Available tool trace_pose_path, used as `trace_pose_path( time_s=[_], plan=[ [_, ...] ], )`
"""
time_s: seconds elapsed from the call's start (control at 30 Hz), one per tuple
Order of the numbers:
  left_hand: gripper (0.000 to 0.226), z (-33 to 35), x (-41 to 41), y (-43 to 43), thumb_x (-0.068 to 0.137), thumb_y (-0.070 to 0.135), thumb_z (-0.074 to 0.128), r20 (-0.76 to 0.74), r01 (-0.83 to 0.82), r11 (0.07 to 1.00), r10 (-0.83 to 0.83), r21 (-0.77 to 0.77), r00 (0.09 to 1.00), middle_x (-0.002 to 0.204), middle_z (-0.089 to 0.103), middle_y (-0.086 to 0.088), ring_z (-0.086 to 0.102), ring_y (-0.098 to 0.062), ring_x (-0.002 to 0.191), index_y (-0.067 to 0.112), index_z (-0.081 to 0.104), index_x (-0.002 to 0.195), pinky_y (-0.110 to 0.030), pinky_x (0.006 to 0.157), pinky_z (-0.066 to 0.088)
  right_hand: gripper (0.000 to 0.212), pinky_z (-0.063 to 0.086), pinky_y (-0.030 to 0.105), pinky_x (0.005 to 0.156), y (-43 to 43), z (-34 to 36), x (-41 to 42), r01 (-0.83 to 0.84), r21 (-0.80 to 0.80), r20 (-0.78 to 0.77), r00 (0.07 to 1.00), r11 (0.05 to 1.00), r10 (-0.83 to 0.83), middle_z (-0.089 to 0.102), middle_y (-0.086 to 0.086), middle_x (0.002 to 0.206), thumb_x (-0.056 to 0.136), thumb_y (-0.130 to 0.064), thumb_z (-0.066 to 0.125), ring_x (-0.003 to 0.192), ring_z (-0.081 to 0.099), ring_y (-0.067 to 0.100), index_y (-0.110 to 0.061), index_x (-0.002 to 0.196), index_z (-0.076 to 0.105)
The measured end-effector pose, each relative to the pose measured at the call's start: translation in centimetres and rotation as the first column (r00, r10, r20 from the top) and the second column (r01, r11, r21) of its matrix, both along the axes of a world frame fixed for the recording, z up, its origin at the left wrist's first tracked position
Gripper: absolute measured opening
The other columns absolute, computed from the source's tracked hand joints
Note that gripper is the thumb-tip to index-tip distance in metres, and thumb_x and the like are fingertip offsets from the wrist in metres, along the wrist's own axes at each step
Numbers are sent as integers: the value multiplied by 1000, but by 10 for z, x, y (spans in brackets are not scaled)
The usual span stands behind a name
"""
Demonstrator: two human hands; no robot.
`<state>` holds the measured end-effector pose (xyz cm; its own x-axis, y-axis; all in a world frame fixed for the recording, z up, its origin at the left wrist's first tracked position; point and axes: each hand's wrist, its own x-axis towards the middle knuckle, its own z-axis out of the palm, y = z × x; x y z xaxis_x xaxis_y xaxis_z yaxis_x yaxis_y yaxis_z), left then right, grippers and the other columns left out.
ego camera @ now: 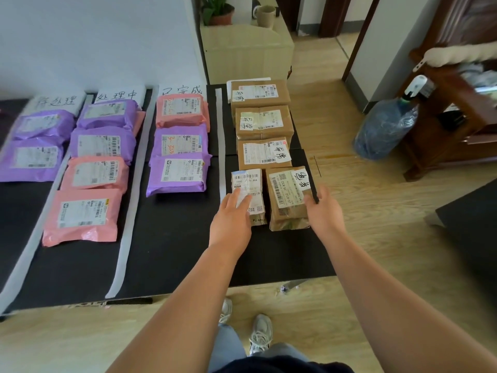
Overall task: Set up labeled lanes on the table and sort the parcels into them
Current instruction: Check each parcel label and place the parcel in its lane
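Parcels, laid out in four lanes on a black rectangular table top. Long white tape strips run from 6 towards 12 o'clock and part the lanes. White paper labels with handwritten characters lie at the 12 o'clock end of the three lanes nearest 9 o'clock.

Lane at 9 o'clock: two purple plastic mailer bags, one behind the other. Second lane: two purple bags towards 12 o'clock, then two pink plastic mailer bags towards 6 o'clock. Third lane: one pink bag at 12 o'clock, with two purple bags on its 6 o'clock side.

Lane at 3 o'clock: three brown paper-wrapped boxes in a row, each bearing a white handwritten slip. At their 6 o'clock end a small brown parcel with a long white shipping label lies just beside a larger brown paper-wrapped parcel, which is on its 3 o'clock side.

The person's left hand rests flat on the small parcel, fingers straight. The right hand lies against the 3 o'clock edge of the larger parcel, at the table's edge. Whether its fingers curl round the parcel cannot be told.

At 2 o'clock, on the pale wooden floor, is a large blue plastic water bottle.
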<state>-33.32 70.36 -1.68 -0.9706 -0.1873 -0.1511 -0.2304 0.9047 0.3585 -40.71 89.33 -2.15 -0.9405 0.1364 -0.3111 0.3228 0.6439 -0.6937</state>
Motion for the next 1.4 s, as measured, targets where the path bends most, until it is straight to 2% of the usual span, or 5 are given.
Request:
trace_pose_path(
  time_s=[0.1, 0.23, 0.53, 1.13, 1.4],
  plan=[
    [54, 6, 8, -10, 105, 28, 39, 7, -31, 999, 31, -33, 999, 165, 7, 2, 5, -19, 152, 28, 20, 155, -38, 119, 27, 46, 60, 35, 71, -11, 16, 5, -15, 23, -95, 995, 1000, 18, 54, 0, 137, 102, -33, 50, 109, 62, 19, -29, 146, 38],
    [58, 26, 23, -34, 105, 35, 37, -6, -86, 994, 86, -73, 996, 166, 2, 1, 1, -20, 153, 29, 12, 157, -39, 122, 13, 48, 60, 43, 80, -47, 40, 18, -101, 94, -191, 974, 990, 118, 51, 0, 139, 101, -30, 52, 109, 61, 18, -32, 146, 39],
    [59, 58, 93, -136, 105, 38, 38, -64, -289, 955, 285, -69, 956, 166, 6, -2, 5, -24, 152, 25, 13, 157, -40, 122, 11, 53, 39, 39, 109, -166, 72, 68, -396, 164, -224, 877, 903, 425, 45, 1, 150, 98, -33, 59, 138, 42, 20, -26, 148, 42],
    [59, 77, 356, -415, 106, 43, 30, 7, -558, 828, 559, -51, 829, 166, 3, 0, 2, -23, 153, 27, 8, 158, -43, 124, 9, 46, 40, 33, 106, -478, 79, 294, -673, 69, -263, 700, 736, 664, 53, 1, 143, 96, -29, 63, 133, 47, 18, -20, 140, 52],
    [58, 76, 404, -497, 105, 42, 35, -23, -653, 757, 653, -14, 757, 165, 12, 0, 7, -22, 152, 25, 16, 157, -42, 123, 14, 48, 43, 27, 100, -578, 78, 328, -755, 68, -237, 623, 653, 745, 51, 1, 144, 96, -28, 63, 133, 48, 15, -21, 142, 51]
  ],
)
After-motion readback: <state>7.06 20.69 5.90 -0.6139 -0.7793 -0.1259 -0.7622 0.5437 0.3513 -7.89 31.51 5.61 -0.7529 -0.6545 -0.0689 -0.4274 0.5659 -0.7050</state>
